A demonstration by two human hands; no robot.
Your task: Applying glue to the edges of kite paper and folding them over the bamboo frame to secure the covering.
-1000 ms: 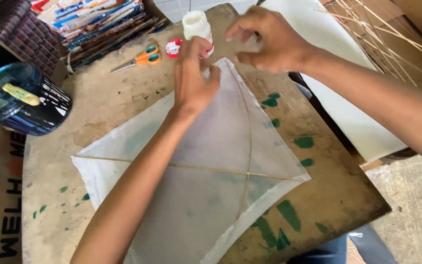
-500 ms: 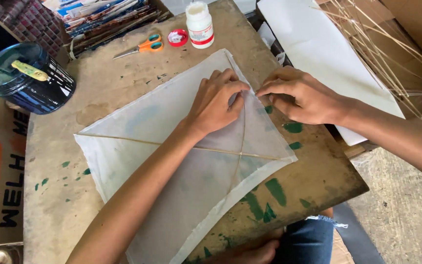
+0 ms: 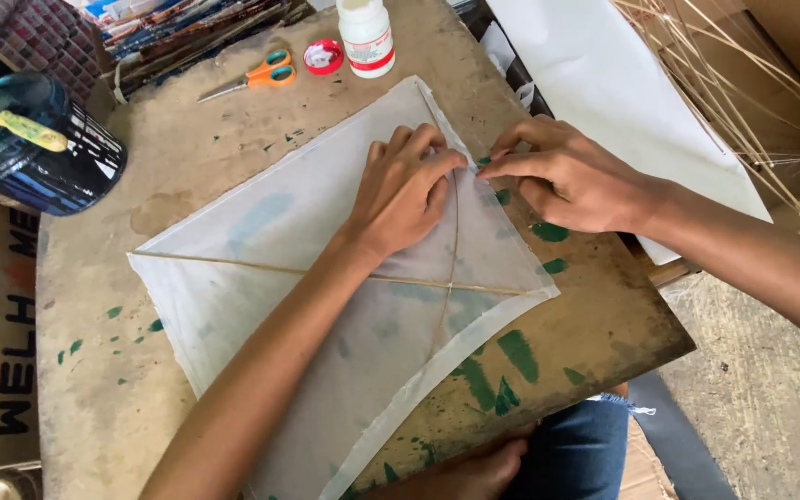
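1. Where the white kite [image 3: 326, 306] lies flat mid-desk [image 3: 187, 157], its upper right edge runs just inside the desk's right edge.
2. Left hand [image 3: 406, 190]: fingers together, pressed flat on the paper beside the thin spine stick [image 3: 452, 250], fingertips at the upper right edge.
3. Right hand [image 3: 571, 176]: fingertips pinching that same kite edge, touching the left fingertips; wrist overhangs the desk's right edge.
4. Cross stick [image 3: 261, 268] spans corner to corner, under the left forearm.
5. Top corner ends just short of the white glue bottle [image 3: 366, 35]; red cap [image 3: 323, 56] and orange scissors [image 3: 256, 77] just left of it.
6. Dark blue tin [image 3: 34, 143] at the far left edge, well apart.
7. Open desk room: bare strip left of the kite.
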